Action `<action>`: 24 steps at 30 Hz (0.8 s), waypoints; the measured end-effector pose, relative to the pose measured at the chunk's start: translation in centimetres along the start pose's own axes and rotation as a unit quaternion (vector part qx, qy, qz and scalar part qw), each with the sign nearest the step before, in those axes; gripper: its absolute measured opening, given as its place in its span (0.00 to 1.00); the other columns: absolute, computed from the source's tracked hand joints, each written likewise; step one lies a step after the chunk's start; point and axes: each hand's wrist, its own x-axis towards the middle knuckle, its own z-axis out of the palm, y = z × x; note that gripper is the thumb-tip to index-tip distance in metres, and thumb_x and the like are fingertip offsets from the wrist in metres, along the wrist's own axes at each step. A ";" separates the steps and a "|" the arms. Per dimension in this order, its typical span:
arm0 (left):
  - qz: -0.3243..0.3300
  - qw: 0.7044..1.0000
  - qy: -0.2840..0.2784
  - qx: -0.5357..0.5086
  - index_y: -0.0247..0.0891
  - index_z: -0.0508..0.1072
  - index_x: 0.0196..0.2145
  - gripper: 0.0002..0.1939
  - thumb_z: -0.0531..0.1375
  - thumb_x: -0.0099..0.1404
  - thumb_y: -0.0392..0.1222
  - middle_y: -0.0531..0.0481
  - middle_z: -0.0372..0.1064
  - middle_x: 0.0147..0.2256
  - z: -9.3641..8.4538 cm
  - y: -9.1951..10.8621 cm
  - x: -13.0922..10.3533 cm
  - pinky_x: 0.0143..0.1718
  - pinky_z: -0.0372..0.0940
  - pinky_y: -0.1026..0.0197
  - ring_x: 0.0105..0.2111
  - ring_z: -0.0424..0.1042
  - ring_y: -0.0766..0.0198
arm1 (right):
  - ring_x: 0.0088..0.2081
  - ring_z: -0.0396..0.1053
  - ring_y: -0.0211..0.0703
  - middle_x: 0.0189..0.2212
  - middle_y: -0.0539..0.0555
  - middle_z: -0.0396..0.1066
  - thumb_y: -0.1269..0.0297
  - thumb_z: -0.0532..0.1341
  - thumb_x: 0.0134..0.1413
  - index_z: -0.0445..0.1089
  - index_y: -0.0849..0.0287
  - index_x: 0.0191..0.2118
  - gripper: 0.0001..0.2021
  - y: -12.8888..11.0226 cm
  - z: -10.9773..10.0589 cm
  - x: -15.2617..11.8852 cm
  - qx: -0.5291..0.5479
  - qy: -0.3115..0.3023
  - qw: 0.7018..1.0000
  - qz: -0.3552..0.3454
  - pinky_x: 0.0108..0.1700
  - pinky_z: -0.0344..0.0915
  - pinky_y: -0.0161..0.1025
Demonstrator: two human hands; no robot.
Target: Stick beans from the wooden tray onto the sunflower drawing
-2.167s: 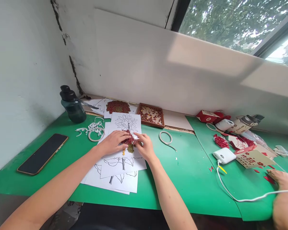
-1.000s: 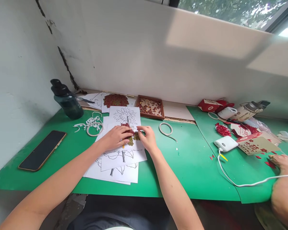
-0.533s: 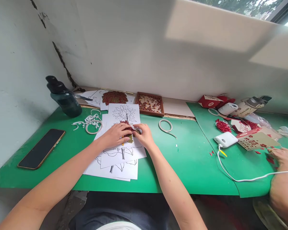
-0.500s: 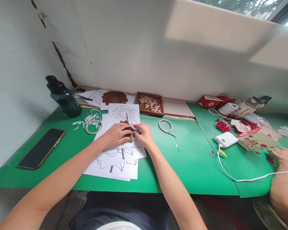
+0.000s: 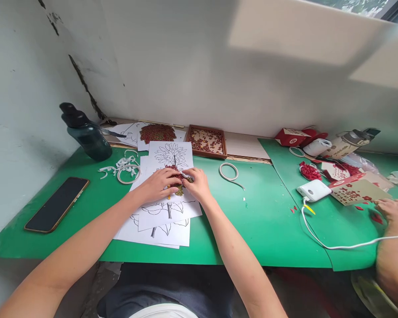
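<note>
A small heap of dark red and green beans lies on the top sheet of white paper, which carries black flower line drawings. My left hand rests on the sheet at the heap's left side, fingers stretched out over the red beans. From the right, my right hand reaches in with thumb and index finger apart at the heap's edge, a few beans showing between them. The two hands' fingertips nearly meet over the heap, hiding part of it. Above them a drawn flower shows on the sheet.
Behind stand a brown tray of beans and a bean pile on paper. A dark bottle, phone, white scraps and coiled strip lie around. At right, another person's hand is near a cardboard box and white device.
My hands stay at the bean heap with only slight finger shifts. The view has moved slightly. The other person's hand at right has shifted a little.
</note>
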 end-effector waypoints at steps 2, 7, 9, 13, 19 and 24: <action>-0.006 1.000 0.002 -0.007 0.51 0.75 0.61 0.17 0.58 0.79 0.51 0.48 0.68 0.67 -0.1 0.1 0.0 0.68 0.61 0.37 0.68 0.63 0.47 | 0.50 0.72 0.55 0.47 0.54 0.81 0.67 0.66 0.59 0.81 0.51 0.49 0.13 0.2 0.0 0.0 0.034 0.013 0.999 -0.003 0.55 0.68 0.53; -0.031 0.999 -0.001 -0.008 0.48 0.63 0.71 0.26 0.57 0.79 0.52 0.44 0.68 0.66 -0.2 0.3 0.0 0.68 0.61 0.40 0.68 0.64 0.46 | 0.48 0.72 0.51 0.44 0.54 0.79 0.70 0.63 0.60 0.81 0.53 0.43 0.10 0.3 -0.6 -0.1 0.062 0.052 0.996 -0.036 0.54 0.69 0.49; -0.041 0.999 -0.006 -0.007 0.47 0.62 0.71 0.27 0.57 0.79 0.52 0.42 0.67 0.66 -0.2 0.2 0.0 0.68 0.61 0.40 0.68 0.64 0.46 | 0.46 0.70 0.52 0.40 0.54 0.78 0.72 0.65 0.58 0.81 0.52 0.38 0.08 0.0 -0.9 -0.3 0.029 0.045 0.996 -0.070 0.52 0.68 0.50; -0.038 0.999 -0.006 -0.011 0.47 0.63 0.70 0.27 0.58 0.79 0.52 0.43 0.67 0.66 -0.2 0.2 0.0 0.68 0.61 0.40 0.68 0.64 0.47 | 0.47 0.67 0.53 0.41 0.55 0.77 0.71 0.65 0.60 0.84 0.50 0.38 0.10 -0.6 -1.5 -0.7 -0.027 -0.016 0.993 -0.113 0.52 0.66 0.53; -0.036 0.999 0.001 -0.021 0.48 0.65 0.69 0.26 0.59 0.77 0.51 0.44 0.68 0.66 -0.3 0.3 0.0 0.68 0.62 0.39 0.68 0.65 0.46 | 0.48 0.67 0.53 0.42 0.55 0.76 0.77 0.63 0.58 0.85 0.49 0.39 0.16 -0.7 -1.6 -0.8 -0.055 -0.060 0.990 -0.120 0.54 0.66 0.54; -0.031 0.999 -0.006 -0.028 0.47 0.66 0.68 0.25 0.60 0.77 0.50 0.44 0.69 0.66 -0.4 0.3 0.0 0.68 0.61 0.38 0.68 0.65 0.46 | 0.48 0.67 0.53 0.42 0.55 0.76 0.77 0.61 0.59 0.85 0.49 0.40 0.17 -0.7 -1.5 -0.8 -0.038 -0.053 0.991 -0.120 0.53 0.67 0.53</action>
